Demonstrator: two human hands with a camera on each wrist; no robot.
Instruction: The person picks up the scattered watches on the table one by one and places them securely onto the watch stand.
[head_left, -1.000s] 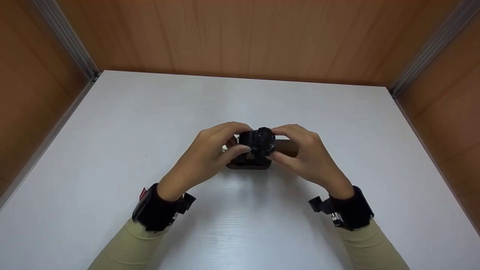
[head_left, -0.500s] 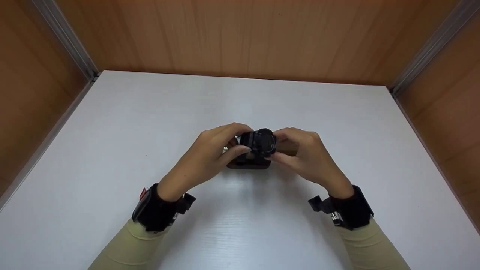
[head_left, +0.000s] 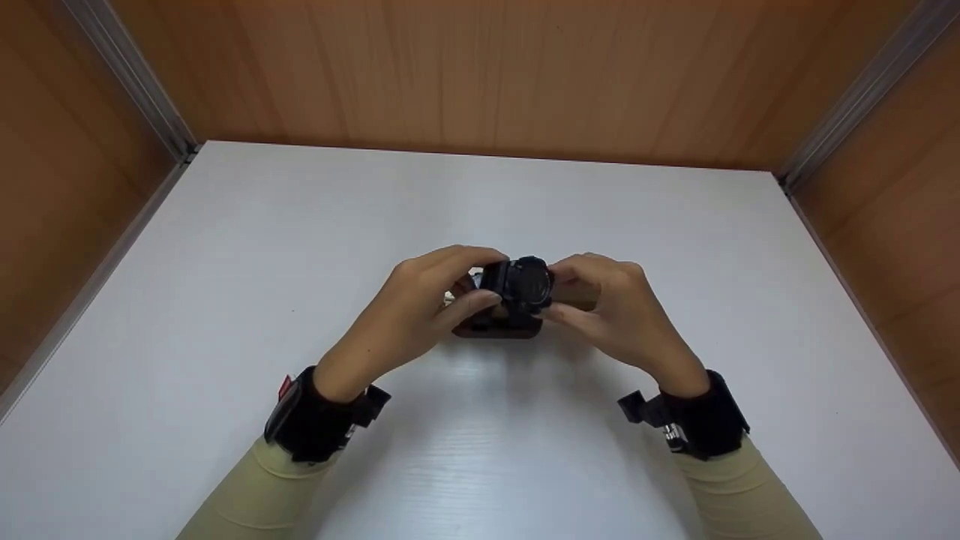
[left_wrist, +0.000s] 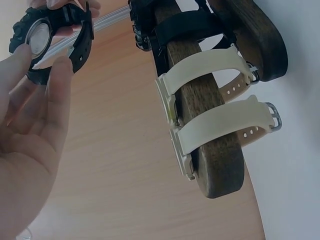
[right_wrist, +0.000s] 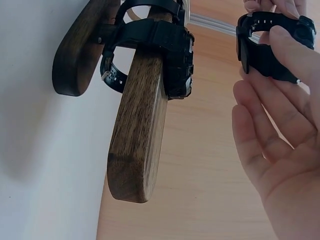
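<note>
Barely anything has shifted vs 1 s ago: both hands sit a touch closer together and the black watch (head_left: 523, 283) is tipped slightly, w/ the right-hand fingers now covering more of the stand behind it. That watch is held up in the air between the 2 hands, just above and in front of the wooden stand (head_left: 501, 327), near the middle of the white table (head_left: 225, 300). Left hand (head_left: 420, 307) pinches its left side, thumb and index curled round the case and strap; in the left wrist view the steel case back (left_wrist: 39, 33) faces the cam, fingertips pressed on the rim. Right hand (head_left: 611, 311) pinches the other side w/ thumb and fingertips, the remaining fingers loosely straight and side by side in the right wrist view. On the stand's wooden bar (right_wrist: 142, 115) a 2nd black watch (right_wrist: 172, 50) is strapped, and 2 white watches (left_wrist: 215, 95) wrap the bar further along, 1 beside the other. Stand's oval base (right_wrist: 75, 55) rests on the table. Black wrist straps (head_left: 311, 420) sit at both wrists over beige sleeves (head_left: 255, 495); wood-grain walls (head_left: 487, 75) box in the table on 3 sides.
</note>
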